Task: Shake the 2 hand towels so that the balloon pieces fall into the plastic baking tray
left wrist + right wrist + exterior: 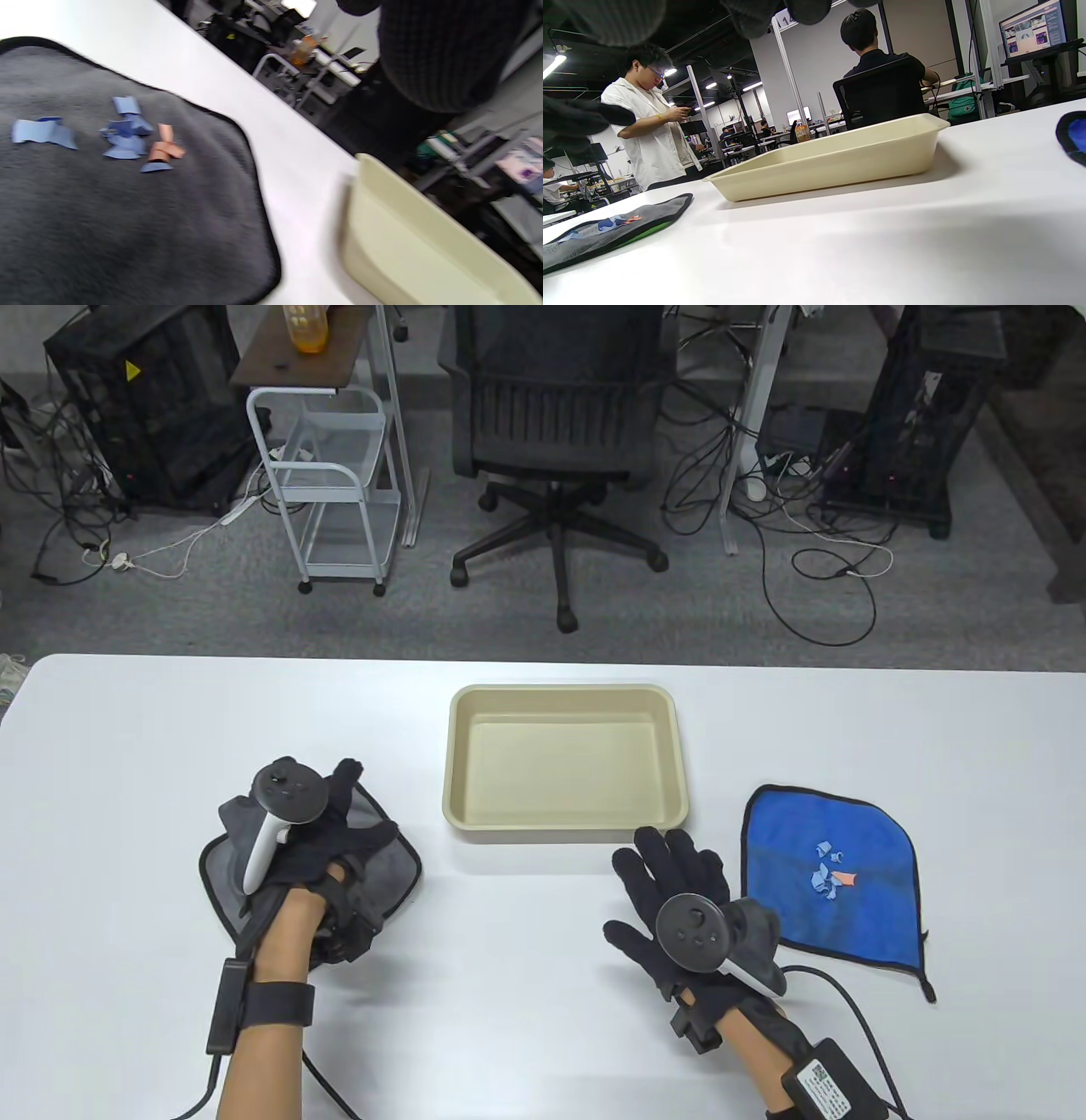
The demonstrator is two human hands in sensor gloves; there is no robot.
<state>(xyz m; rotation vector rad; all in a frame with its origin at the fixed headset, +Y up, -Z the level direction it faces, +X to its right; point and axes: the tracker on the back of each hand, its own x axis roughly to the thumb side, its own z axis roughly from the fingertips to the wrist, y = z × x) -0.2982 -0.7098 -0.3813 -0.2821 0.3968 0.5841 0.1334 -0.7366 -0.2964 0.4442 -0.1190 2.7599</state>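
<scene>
So there's a shallow cream plastic baking tray [563,823] sitting mid-table on the white table [509,1001], nothing visible inside it. To its left lies a dark grey hand towel with black edging [392,861], flat on the table, and the left wrist view shows a little cluster of light blue and orange balloon scraps [127,135] sitting on its nap. The left hand [318,836] is right over that grey towel with its fingers spread out fairly straight; whether they're actually touching the fabric can't be told from up top. On the tray's other side is a bright blue hand towel with black trim [848,899], also flat, with its own small pile of pale blue bits and one orange bit [830,875] near the middle. The right hand [679,891] sits between tray and blue towel, fingers straight and splayed, gripping nothing, just beside the towel's left edge.
</scene>
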